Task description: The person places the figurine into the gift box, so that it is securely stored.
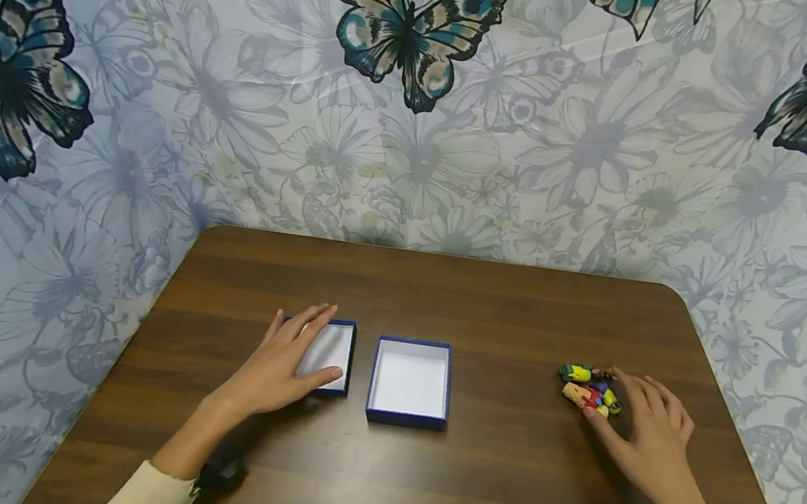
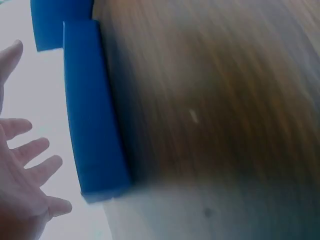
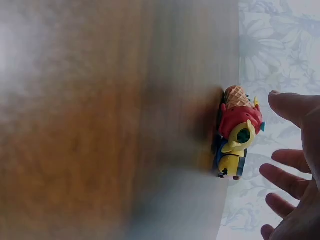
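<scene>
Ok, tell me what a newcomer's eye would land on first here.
Probably the large teal-and-black butterflies on the backdrop behind the table. Next, the bright toy figures clustered by the right hand. Then the two blue-edged boxes near the table's middle, one partly hidden by the left hand.

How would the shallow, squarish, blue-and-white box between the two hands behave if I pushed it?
The shallow, squarish, blue-and-white box would probably slide rather than tip, since it sits low on a broad base. Its thin, straight walls look stiff, perhaps cardboard. With only bare white showing inside, it is likely light.
</scene>
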Available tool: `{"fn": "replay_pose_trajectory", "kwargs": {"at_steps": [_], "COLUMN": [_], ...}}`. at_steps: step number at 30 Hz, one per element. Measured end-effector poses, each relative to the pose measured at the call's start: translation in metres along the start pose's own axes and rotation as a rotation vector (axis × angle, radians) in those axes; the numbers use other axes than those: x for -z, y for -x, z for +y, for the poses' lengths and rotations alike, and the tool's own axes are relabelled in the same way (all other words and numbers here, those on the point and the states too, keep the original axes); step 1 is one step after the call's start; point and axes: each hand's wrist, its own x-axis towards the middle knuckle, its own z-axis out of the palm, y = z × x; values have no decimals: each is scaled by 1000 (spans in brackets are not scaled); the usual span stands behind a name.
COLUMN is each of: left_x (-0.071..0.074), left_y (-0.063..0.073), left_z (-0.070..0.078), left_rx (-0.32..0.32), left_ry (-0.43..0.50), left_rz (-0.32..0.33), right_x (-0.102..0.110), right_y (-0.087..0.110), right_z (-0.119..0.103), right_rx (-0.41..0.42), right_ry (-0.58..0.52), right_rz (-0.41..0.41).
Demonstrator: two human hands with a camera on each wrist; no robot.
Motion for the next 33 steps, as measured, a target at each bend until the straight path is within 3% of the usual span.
{"fn": "replay_pose_trajectory", "kwargs": {"at_steps": [10,19,33], "left_x": [-10,-21,-23], "left_y": [-15,-23,-24], "left_z": [26,35,38], "left_rx": [-62,-101,-124], "left_ry": [173,118,110], "left_rz": [-73,-126,-159], "right_x": [-6,-11,-15], "right_y": [4,3,0], "right_z": [1,4,1], "right_rx": [22,18,8], "right_ry": [-39,-42,18], "right_rz": [85,83,65]}}
